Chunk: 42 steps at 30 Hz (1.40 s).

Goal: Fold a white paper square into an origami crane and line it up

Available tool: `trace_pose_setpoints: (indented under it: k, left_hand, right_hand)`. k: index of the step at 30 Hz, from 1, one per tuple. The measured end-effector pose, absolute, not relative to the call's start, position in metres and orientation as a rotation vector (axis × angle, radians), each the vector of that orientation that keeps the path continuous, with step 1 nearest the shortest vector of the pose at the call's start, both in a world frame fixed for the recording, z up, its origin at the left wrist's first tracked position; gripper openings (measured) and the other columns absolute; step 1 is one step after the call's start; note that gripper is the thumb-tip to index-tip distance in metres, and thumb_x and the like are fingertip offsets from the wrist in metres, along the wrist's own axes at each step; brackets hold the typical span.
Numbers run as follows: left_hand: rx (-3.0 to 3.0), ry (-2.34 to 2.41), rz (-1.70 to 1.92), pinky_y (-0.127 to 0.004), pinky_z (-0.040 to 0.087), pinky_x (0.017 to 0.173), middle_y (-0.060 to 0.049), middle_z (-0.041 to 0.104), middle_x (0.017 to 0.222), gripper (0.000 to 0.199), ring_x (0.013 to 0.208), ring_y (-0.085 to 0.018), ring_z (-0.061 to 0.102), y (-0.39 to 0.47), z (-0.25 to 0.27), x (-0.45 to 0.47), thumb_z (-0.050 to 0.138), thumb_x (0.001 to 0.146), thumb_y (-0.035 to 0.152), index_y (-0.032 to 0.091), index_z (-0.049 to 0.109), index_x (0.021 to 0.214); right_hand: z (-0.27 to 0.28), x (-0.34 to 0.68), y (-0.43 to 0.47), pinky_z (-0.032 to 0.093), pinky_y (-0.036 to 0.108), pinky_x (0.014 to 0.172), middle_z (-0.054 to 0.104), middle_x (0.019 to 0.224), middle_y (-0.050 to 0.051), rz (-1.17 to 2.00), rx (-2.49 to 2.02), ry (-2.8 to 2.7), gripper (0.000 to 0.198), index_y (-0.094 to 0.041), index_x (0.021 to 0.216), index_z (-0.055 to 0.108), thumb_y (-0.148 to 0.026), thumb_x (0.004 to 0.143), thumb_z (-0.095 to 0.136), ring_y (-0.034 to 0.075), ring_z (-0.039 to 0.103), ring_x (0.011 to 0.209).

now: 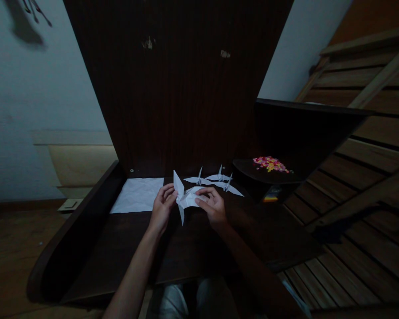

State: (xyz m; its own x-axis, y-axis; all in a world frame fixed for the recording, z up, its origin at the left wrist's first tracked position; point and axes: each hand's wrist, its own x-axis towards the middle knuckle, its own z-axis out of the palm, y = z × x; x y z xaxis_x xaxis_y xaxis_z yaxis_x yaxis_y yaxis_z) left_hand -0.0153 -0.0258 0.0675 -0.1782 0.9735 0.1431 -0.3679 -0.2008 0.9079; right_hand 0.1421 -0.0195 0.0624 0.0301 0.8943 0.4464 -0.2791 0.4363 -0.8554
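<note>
Between my two hands, above the dark desk, is a white paper crane (188, 197) with its wings spread and folds showing. My left hand (163, 204) pinches it at the left, near the middle folds. On the other side my right hand (214, 206) grips a flat white part between thumb and fingers. Just behind lie several finished-looking white paper cranes, one at the left (199, 180), another further back (220, 177) and a third nearer the right (228, 186). To the left of my left hand rests a creased white paper sheet (138, 195).
The dark desk (119, 252) has a raised side panel (76, 235) at left and a tall back panel (186, 97). A small corner shelf (269, 176) at right bears a pile of pink, red and yellow bits (271, 164). Wooden slats (369, 177) stand beyond.
</note>
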Motion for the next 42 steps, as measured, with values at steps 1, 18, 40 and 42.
trace_pose_setpoints:
  k: [1, 18, 40, 42]
  left_hand:
    - [1.029, 1.026, 1.686, -0.029, 0.05, 0.075, -0.007, 0.061, 0.112, 0.032, 0.093, -0.018, 0.061, -0.028, 0.068, -0.016, 0.066, 0.075, 0.03, 0.023, 0.056, 0.105]
    - [2.451, 1.267, 1.438, -0.042, 0.045, 0.094, -0.009, 0.056, 0.124, 0.026, 0.113, -0.024, 0.052, -0.045, 0.07, -0.021, 0.057, 0.083, 0.018, 0.022, 0.06, 0.109]
    - [1.468, 1.367, 1.675, -0.023, 0.046, 0.058, 0.0, 0.064, 0.068, 0.016, 0.064, -0.014, 0.06, -0.044, 0.066, -0.01, 0.062, 0.08, 0.033, 0.018, 0.062, 0.082]
    - [1.354, 1.272, 1.739, -0.021, 0.046, 0.056, 0.002, 0.062, 0.065, 0.019, 0.061, -0.013, 0.059, -0.043, 0.065, -0.01, 0.066, 0.076, 0.031, 0.019, 0.056, 0.087]
  right_hand:
    - [0.063, 0.143, -0.02, 0.052, 0.032, 0.076, 0.061, 0.086, 0.004, 0.943, -0.673, -1.279, 0.02, -0.019, 0.084, 0.06, -0.022, 0.068, 0.071, 0.018, 0.06, 0.084]
    - [0.077, 0.15, -0.024, 0.053, 0.032, 0.078, 0.062, 0.094, 0.006, 0.867, -0.69, -1.541, 0.015, -0.019, 0.087, 0.062, -0.027, 0.075, 0.067, 0.019, 0.062, 0.091]
    - [0.066, 0.122, -0.029, 0.045, 0.022, 0.05, 0.063, 0.08, 0.002, 0.529, -0.97, -1.659, 0.016, -0.02, 0.096, 0.057, -0.028, 0.082, 0.058, 0.011, 0.054, 0.057]
    - [0.065, 0.125, -0.028, 0.046, 0.024, 0.053, 0.063, 0.081, 0.003, 0.467, -0.954, -1.714, 0.016, -0.02, 0.098, 0.059, -0.028, 0.083, 0.058, 0.012, 0.055, 0.059]
